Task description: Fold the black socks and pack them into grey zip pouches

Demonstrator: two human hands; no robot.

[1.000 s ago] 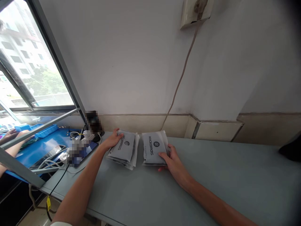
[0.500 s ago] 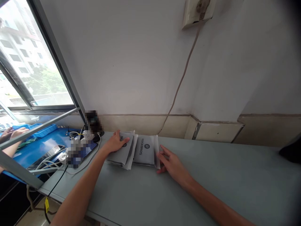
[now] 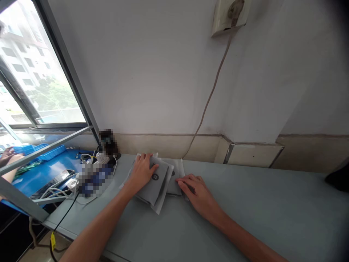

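1. My left hand [image 3: 141, 171] lies over the stack of grey packets [image 3: 153, 191], fingers spread toward its far edge, thumb on the top face; whether it clasps the stack, I cannot tell.
2. My right hand [image 3: 200, 194] is half curled, its thumb and index tips touching the neighbouring grey packet [image 3: 171, 188] on its right part; I cannot tell if they pinch it.
3. I see both on the counter [image 3: 259, 203], the stack set askew and overlapping the neighbour's left side. Each top face carries a round dark logo.
4. To their left I have white cables [image 3: 54, 191], and a black cable [image 3: 65, 211] bearing a yellow tag [image 3: 52, 241].
5. Past the metal frame [image 3: 46, 149], another person's hand [image 3: 14, 158] is near blue trays [image 3: 53, 153].
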